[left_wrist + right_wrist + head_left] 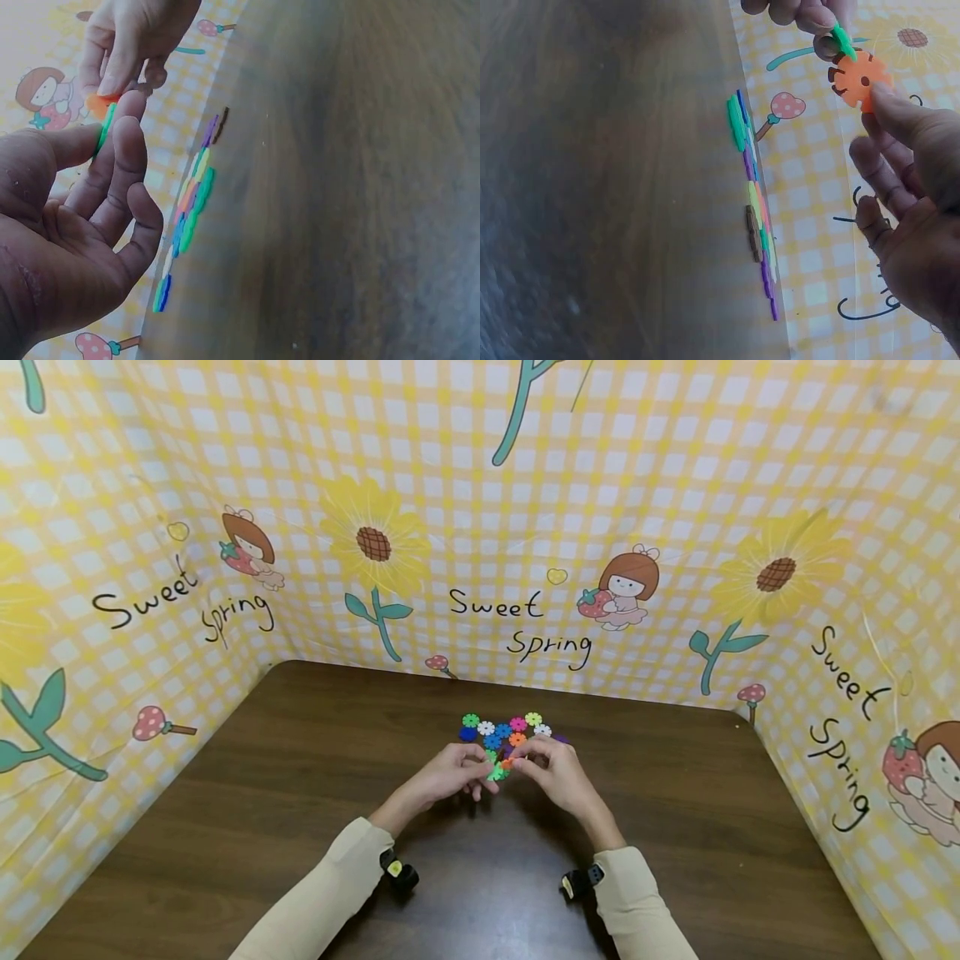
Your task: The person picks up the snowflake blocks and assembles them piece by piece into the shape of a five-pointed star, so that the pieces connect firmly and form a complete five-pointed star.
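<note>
My left hand [452, 770] pinches a green notched plastic disc [104, 131] between thumb and fingers. Between the thumb and fingers of my right hand [557, 771] is an orange notched disc [853, 73] with a small hole at its centre. In the right wrist view the two discs meet edge to edge at an angle, the green one at the orange one's notched rim. Both hands hold them up above the table, close together.
Just beyond the hands, several more notched discs lie on the brown wooden table [300, 760], among them a pink one [518, 724], a white one [486, 727] and a dark blue one [468, 735]. A yellow checked cloth [480, 527] stands behind the table and along its sides.
</note>
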{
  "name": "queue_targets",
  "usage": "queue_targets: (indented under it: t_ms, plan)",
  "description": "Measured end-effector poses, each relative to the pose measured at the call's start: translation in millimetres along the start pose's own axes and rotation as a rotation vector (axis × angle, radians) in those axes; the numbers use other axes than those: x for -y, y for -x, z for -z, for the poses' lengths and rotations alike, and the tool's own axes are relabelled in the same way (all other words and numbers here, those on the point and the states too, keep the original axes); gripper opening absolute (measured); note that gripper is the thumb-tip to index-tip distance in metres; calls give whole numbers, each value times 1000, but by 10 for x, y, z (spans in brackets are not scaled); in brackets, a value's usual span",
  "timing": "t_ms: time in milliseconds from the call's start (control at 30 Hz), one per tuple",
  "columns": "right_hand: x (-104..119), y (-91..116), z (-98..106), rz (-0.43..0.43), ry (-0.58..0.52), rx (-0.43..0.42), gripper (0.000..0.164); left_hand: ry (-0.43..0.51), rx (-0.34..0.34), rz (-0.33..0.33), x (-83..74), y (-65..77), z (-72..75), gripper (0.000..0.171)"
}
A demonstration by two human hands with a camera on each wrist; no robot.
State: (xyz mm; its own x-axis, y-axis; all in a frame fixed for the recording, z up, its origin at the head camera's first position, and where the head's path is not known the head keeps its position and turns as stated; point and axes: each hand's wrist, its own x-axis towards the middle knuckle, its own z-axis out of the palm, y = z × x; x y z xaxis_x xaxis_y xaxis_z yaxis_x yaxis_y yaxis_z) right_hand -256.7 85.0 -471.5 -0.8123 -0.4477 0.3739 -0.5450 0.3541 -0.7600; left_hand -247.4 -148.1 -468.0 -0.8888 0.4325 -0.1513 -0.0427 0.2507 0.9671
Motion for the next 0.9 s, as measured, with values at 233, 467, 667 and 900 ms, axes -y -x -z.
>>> queue_targets:
  t_ms: [233,467,667,900]
  plan:
    - [3,19,-54,47,-39,-54,7,29,-3,-24,-35,34,-3,22]
    - [82,-11,-76,141,-20,-107,4,59,-22,-16,-98,41,24,21]
    - [90,-13,-101,138,-4,-136,5,70,-36,3,-110,18,11,20]
    - [91,-9,-127,155,3,-190,7,74,-62,4,-122,10,-8,18]
